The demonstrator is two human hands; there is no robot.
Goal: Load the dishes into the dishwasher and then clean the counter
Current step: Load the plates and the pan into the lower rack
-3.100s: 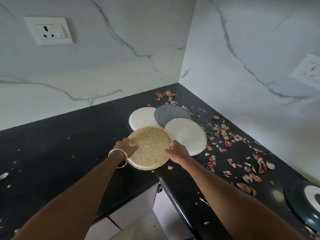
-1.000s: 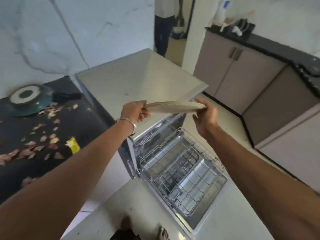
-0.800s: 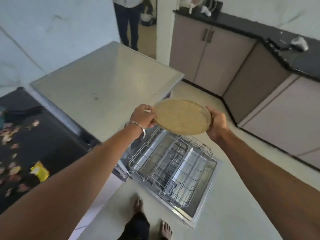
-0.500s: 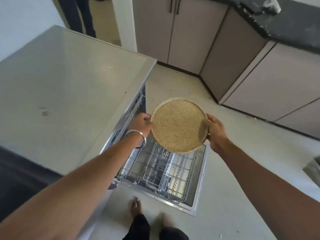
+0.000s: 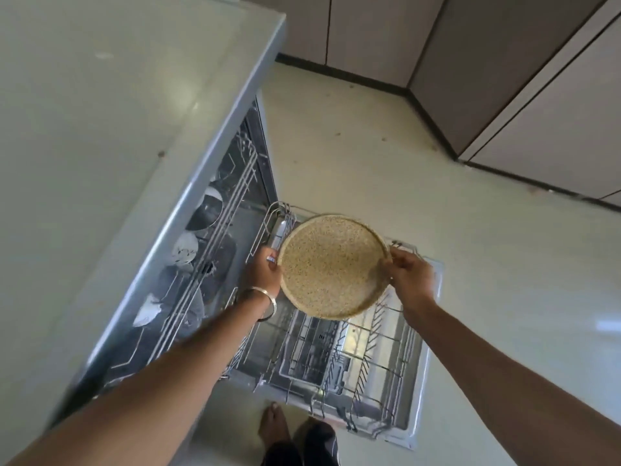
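Note:
A round speckled tan plate (image 5: 331, 265) is held tilted, face towards me, above the pulled-out lower wire rack (image 5: 339, 351) of the open dishwasher. My left hand (image 5: 263, 272) grips its left rim and my right hand (image 5: 408, 279) grips its right rim. The rack under the plate shows bare tines with no dishes in it. The dishwasher's upper rack (image 5: 205, 260) sits further in on the left and holds a few bowls or cups, partly hidden by the grey top (image 5: 100, 129) of the machine.
The open dishwasher door (image 5: 425, 381) lies flat on the pale floor (image 5: 470, 230). Beige cabinet fronts (image 5: 504, 79) with a dark plinth line the far side. My bare foot (image 5: 274, 423) stands close to the door's near edge.
I turned from the counter with the plate to the dishwasher. Over the last second the plate tipped from flat to facing me and came down closer to the lower rack.

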